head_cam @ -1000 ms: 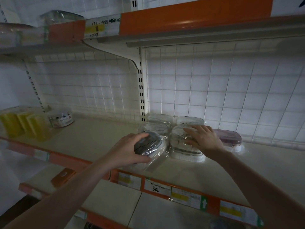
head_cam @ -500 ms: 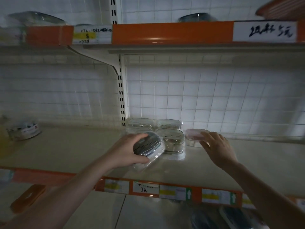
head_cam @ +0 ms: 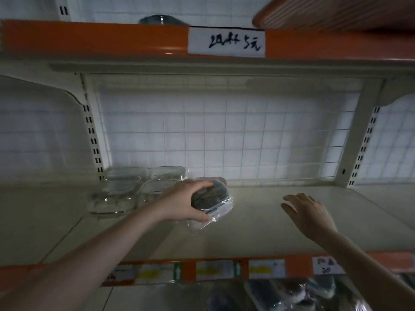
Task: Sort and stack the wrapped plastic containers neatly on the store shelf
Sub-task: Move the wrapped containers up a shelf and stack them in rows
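My left hand [head_cam: 183, 202] grips a round wrapped container [head_cam: 212, 197] with a dark lid, held tilted just above the beige shelf [head_cam: 269, 230]. Its loose plastic wrap hangs below. Behind and left of it stand several clear wrapped containers [head_cam: 119, 194] in a tight group against the back grid. A pink-lidded container [head_cam: 221, 180] peeks out behind the one I hold. My right hand [head_cam: 308, 215] hovers over the shelf to the right, fingers spread and holding nothing.
An orange-edged upper shelf [head_cam: 112, 38] with a handwritten price label [head_cam: 226, 42] overhangs close above. White wire grid [head_cam: 224, 135] backs the shelf. More wrapped containers [head_cam: 292, 295] lie on the shelf below at right. Orange price strip [head_cam: 213, 269] runs along the front edge.
My left hand carried the round container to the right, past the clear stack. My right hand left the pink-lidded container and pulled back to the right. The view swung right and up.
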Demonstrator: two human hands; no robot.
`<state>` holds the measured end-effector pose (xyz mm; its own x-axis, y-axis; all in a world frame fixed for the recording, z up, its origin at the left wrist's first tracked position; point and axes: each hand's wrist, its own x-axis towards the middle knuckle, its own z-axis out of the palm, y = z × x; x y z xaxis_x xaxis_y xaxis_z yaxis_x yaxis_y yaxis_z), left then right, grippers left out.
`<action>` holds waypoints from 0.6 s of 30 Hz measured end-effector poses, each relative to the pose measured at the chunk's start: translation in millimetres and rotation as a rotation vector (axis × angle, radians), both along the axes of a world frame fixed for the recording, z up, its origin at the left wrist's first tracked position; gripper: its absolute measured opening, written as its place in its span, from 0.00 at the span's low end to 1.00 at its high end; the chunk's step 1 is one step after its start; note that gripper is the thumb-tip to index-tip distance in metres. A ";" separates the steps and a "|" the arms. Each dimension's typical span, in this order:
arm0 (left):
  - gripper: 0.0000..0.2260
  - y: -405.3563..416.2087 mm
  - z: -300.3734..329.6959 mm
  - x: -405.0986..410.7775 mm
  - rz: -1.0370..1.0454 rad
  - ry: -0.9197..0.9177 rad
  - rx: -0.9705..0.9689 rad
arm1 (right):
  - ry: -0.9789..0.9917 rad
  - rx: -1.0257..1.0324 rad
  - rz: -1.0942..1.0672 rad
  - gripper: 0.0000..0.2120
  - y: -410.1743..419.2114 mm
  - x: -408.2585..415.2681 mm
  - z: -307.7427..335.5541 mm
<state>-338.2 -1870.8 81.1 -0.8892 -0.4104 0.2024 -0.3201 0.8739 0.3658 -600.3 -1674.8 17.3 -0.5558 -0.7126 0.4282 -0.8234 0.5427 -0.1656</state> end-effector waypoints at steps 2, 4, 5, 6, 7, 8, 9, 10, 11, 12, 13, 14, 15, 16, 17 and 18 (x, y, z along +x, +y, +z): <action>0.37 7.7 -1.1 -36.4 -0.011 0.000 0.013 | -0.007 0.014 0.016 0.16 12.8 -27.8 -0.5; 0.37 16.1 -1.6 -72.2 -0.003 -0.020 -0.012 | -0.024 0.027 0.035 0.16 24.0 -55.7 -0.3; 0.37 19.8 -2.0 -88.9 0.004 -0.033 -0.033 | -0.034 0.036 0.040 0.17 28.6 -68.8 -0.2; 0.37 22.9 -2.5 -104.3 0.008 -0.049 -0.044 | -0.045 0.045 0.044 0.17 32.4 -80.5 0.0; 0.37 25.6 -2.9 -118.3 0.009 -0.064 -0.043 | -0.058 0.055 0.047 0.17 35.4 -91.0 -0.3; 0.37 27.0 -4.1 -131.3 0.008 -0.079 -0.034 | -0.071 0.065 0.049 0.17 37.6 -100.0 -0.8; 0.37 27.4 -6.1 -142.8 0.006 -0.094 -0.021 | -0.083 0.075 0.051 0.17 39.0 -107.8 -1.9; 0.37 27.3 -8.0 -152.8 0.005 -0.112 -0.006 | -0.093 0.085 0.056 0.17 39.3 -113.9 -3.1; 0.36 26.3 -9.9 -161.6 0.006 -0.130 0.003 | -0.105 0.092 0.063 0.17 38.8 -119.0 -4.1; 0.36 24.6 -11.7 -169.5 0.010 -0.147 0.005 | -0.117 0.091 0.071 0.17 37.7 -123.1 -5.1; 0.36 22.1 -13.6 -176.9 0.012 -0.164 0.003 | -0.128 0.082 0.080 0.17 35.9 -126.9 -6.2; 0.37 19.5 -15.5 -183.6 0.012 -0.179 0.003 | -0.136 0.071 0.087 0.16 34.2 -129.9 -7.7; 0.37 16.6 -17.7 -190.2 0.010 -0.190 0.006 | -0.143 0.062 0.091 0.16 32.7 -132.4 -9.5; 0.37 13.2 -20.3 -196.3 0.009 -0.199 0.014 | -0.149 0.058 0.091 0.16 31.6 -134.4 -11.8; 0.37 9.2 -23.1 -202.3 0.006 -0.207 0.017 | -0.157 0.053 0.090 0.16 30.7 -136.0 -14.9; 0.38 5.2 -25.2 -208.2 0.002 -0.213 0.009 | -0.163 0.045 0.089 0.16 29.9 -137.5 -18.1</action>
<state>-546.4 -1865.6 55.9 -0.9107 -0.4130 0.0066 -0.3924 0.8702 0.2979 -737.8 -1644.9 -0.8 -0.5488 -0.7787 0.3041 -0.8330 0.4787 -0.2775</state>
